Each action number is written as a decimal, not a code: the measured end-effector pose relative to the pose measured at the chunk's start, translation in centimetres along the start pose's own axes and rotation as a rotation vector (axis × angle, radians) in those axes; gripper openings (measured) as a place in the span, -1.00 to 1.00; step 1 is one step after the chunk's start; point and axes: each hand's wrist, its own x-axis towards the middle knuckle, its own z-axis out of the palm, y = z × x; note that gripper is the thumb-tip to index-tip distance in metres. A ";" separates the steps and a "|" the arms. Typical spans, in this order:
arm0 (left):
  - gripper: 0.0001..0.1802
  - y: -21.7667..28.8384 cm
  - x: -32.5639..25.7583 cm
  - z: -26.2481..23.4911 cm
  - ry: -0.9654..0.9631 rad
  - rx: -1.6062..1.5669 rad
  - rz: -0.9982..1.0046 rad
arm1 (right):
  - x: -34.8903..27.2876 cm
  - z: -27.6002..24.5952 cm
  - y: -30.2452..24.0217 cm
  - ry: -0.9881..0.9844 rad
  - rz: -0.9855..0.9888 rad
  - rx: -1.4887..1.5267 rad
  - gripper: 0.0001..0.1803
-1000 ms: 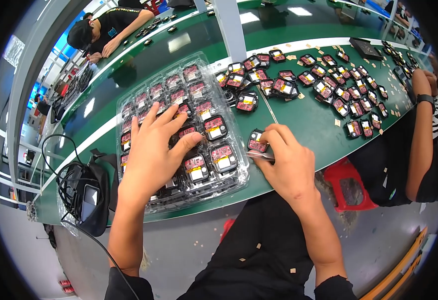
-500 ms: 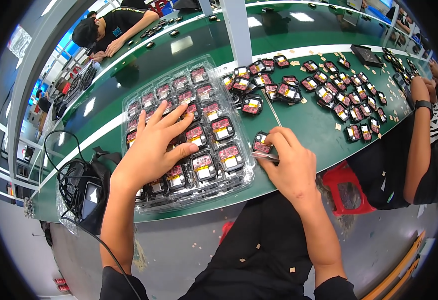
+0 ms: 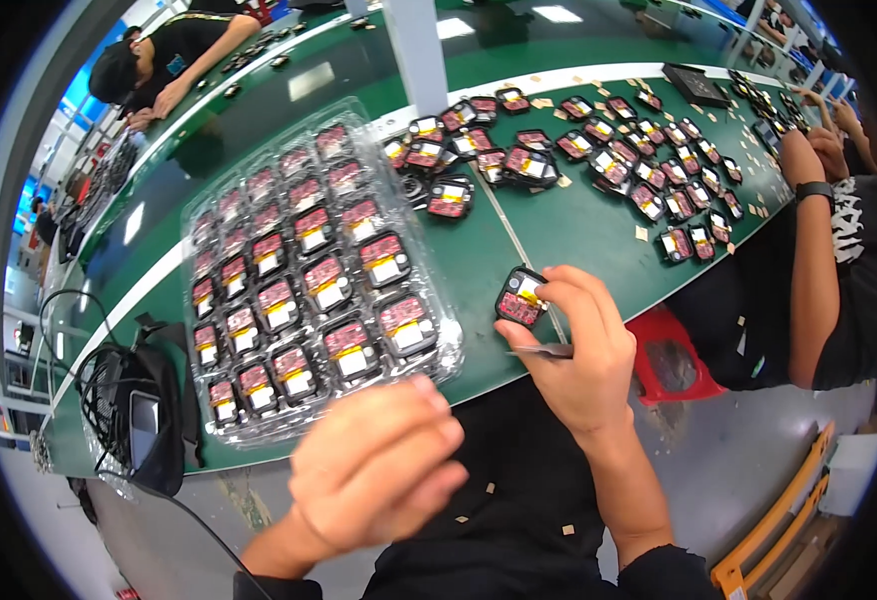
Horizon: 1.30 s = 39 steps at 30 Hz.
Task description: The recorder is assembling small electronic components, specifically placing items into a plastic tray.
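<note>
My right hand (image 3: 587, 350) is closed on a small square black device case (image 3: 521, 297), which has a red circuit board, a yellow strip and a pale label. It is tilted above the green table. A thin flat metal tool (image 3: 547, 350), perhaps tweezers, lies under the fingers of the same hand. My left hand (image 3: 379, 465), slightly blurred, hovers at the near edge of a clear plastic tray (image 3: 449, 345). Its fingers are half curled and apart, with nothing visible in them. Rows of similar device cases (image 3: 349, 347) sit in the tray's pockets.
Many loose device cases (image 3: 614, 165) lie across the green table (image 3: 479, 340), with small tan paper squares among them. A black bag with cables (image 3: 154, 420) is at left. Beside me on the right sits another person (image 3: 819, 250), near a red stool (image 3: 671, 360).
My left hand has lifted off the tray and come back toward me, its fingers curling. My right hand has raised and turned the device case. The view has shifted, moving the tray leftward.
</note>
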 end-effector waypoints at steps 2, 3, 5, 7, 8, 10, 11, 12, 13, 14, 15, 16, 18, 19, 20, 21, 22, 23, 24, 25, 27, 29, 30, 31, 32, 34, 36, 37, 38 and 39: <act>-0.76 0.6 -1.5 1.7 0.015 -0.286 -0.153 | -0.2 -0.8 0.4 0.049 -0.034 0.122 -0.51; -0.71 0.2 -2.9 2.4 -0.048 -0.442 -0.239 | -0.5 -1.6 0.1 0.020 0.020 0.187 -0.48; -0.62 0.7 -4.7 4.3 0.020 -0.843 -0.487 | -0.5 -2.8 -0.2 -0.044 -0.033 0.293 -0.48; -0.33 -0.1 -5.0 5.2 -0.041 -1.335 -0.745 | -1.3 -3.9 -0.1 -0.153 -0.088 0.494 -0.49; -0.33 -0.2 -5.1 5.8 -0.042 -1.349 -0.754 | -1.7 -4.0 -0.2 -0.181 -0.087 0.583 -0.50; -0.22 -0.1 -4.5 6.9 -0.014 -1.553 -0.751 | -2.1 -4.8 -1.0 -0.297 -0.101 0.644 -0.43; -0.13 -0.8 -5.4 6.5 -0.192 -1.615 -0.756 | -2.2 -5.2 -1.6 -0.354 -0.096 0.647 -0.45; -0.14 -0.8 -5.7 6.2 -0.213 -1.631 -0.798 | -2.3 -5.6 -2.0 -0.409 -0.091 0.649 -0.46; -0.16 -0.8 -5.9 6.4 -0.165 -1.684 -0.807 | -2.6 -5.2 -2.0 -0.401 -0.089 0.681 -0.46; -0.19 -0.7 -6.1 6.7 -0.116 -1.736 -0.814 | -2.7 -5.1 -1.9 -0.405 -0.083 0.682 -0.46; -0.22 -0.5 -6.4 6.9 -0.047 -1.756 -0.867 | -2.6 -4.7 -1.6 -0.440 -0.092 0.664 -0.44; -0.25 -0.4 -6.6 7.0 0.024 -1.772 -0.919 | -2.5 -4.5 -1.5 -0.474 -0.102 0.645 -0.41; -0.30 -0.8 -6.4 7.2 0.077 -1.722 -0.886 | -2.9 -4.6 -2.8 -0.357 0.072 0.608 -0.42; -0.31 -0.8 -6.4 7.2 0.113 -1.690 -0.895 | -3.1 -4.8 -2.9 -0.382 0.101 0.550 -0.45; -0.31 -0.8 -6.5 7.2 0.148 -1.657 -0.903 | -3.3 -5.0 -2.8 -0.407 0.130 0.492 -0.47; -0.31 -0.9 -6.6 7.2 0.151 -1.657 -0.907 | -3.7 -5.2 -2.6 -0.410 0.132 0.493 -0.47; -0.30 -1.0 -6.7 7.3 0.179 -1.593 -0.848 | -4.2 -5.2 -2.3 -0.418 0.073 0.399 -0.51; -0.30 -1.2 -6.8 7.3 0.207 -1.527 -0.790 | -4.5 -5.2 -2.1 -0.425 0.013 0.304 -0.54; -0.30 -1.1 -6.8 7.4 0.207 -1.528 -0.791 | -4.5 -5.2 -2.1 -0.426 0.014 0.304 -0.54; -0.29 -1.2 -6.9 7.5 0.224 -1.496 -0.729 | -4.5 -5.2 -2.2 -0.383 -0.067 0.239 -0.56; -0.27 -0.9 -6.8 7.6 0.238 -1.468 -0.669 | -4.7 -4.9 -2.3 -0.298 -0.164 0.163 -0.56; -0.21 0.0 -6.0 7.6 0.263 -1.275 -0.845 | -5.1 -5.2 -2.7 -0.310 -0.139 0.128 -0.61; -0.21 0.1 -5.9 7.5 0.261 -1.278 -0.847 | -5.3 -5.3 -2.8 -0.321 -0.118 0.096 -0.66; -0.21 0.1 -5.8 7.4 0.242 -1.287 -0.853 | -5.3 -5.2 -2.7 -0.320 -0.117 0.096 -0.66; -0.21 0.2 -5.7 7.3 0.223 -1.297 -0.859 | -5.4 -5.1 -2.7 -0.297 -0.140 0.107 -0.66; -0.27 -0.8 -6.3 7.5 0.182 -1.370 -0.735 | -5.5 -5.0 -2.7 -0.275 -0.167 0.121 -0.67; -0.28 -1.1 -6.6 7.5 0.139 -1.438 -0.608 | -5.5 -4.8 -2.7 -0.266 -0.162 0.126 -0.68; -0.29 -1.1 -6.6 7.5 0.141 -1.443 -0.620 | -5.5 -4.7 -2.8 -0.266 -0.162 0.127 -0.68; -0.29 -1.1 -6.7 7.5 0.142 -1.447 -0.631 | -5.5 -4.6 -2.8 -0.261 -0.155 0.122 -0.68; -0.29 -1.0 -6.7 7.5 0.142 -1.448 -0.630 | -5.6 -4.6 -2.8 -0.255 -0.148 0.116 -0.69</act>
